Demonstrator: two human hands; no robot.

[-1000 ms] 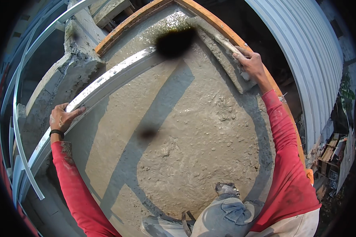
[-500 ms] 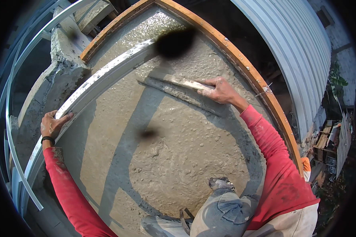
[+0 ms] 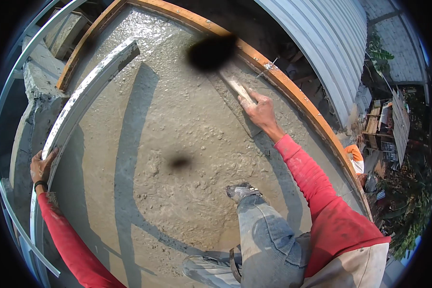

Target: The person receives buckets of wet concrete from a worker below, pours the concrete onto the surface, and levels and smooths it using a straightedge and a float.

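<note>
Wet grey concrete [image 3: 177, 115] lies in front of me and around my boot [image 3: 245, 190]. My right hand [image 3: 261, 113] is closed around the pale handle of a long hand float [image 3: 236, 88], whose blade lies flat on the concrete near the right-hand form board. A dark blot on the picture hides the float's far end. At the left, my left hand [image 3: 43, 167] grips a long, cement-spattered metal straightedge [image 3: 89, 86], with the thumb over its near edge. The straightedge reaches away over the left side of the concrete; whether its far end touches the surface I cannot tell.
An orange-brown form board [image 3: 312, 108] borders the concrete at the far and right sides, with a thin rod [image 3: 268, 68] across it. Beyond stands a corrugated metal roof [image 3: 317, 43]. Rough broken concrete [image 3: 38, 96] and a metal rail [image 3: 9, 91] line the left. A person in orange [image 3: 354, 153] is beyond the board.
The float has swung round to point away from me, and my right hand has moved closer to the right form board. The view has shifted rightward. My left hand keeps hold of the straightedge.
</note>
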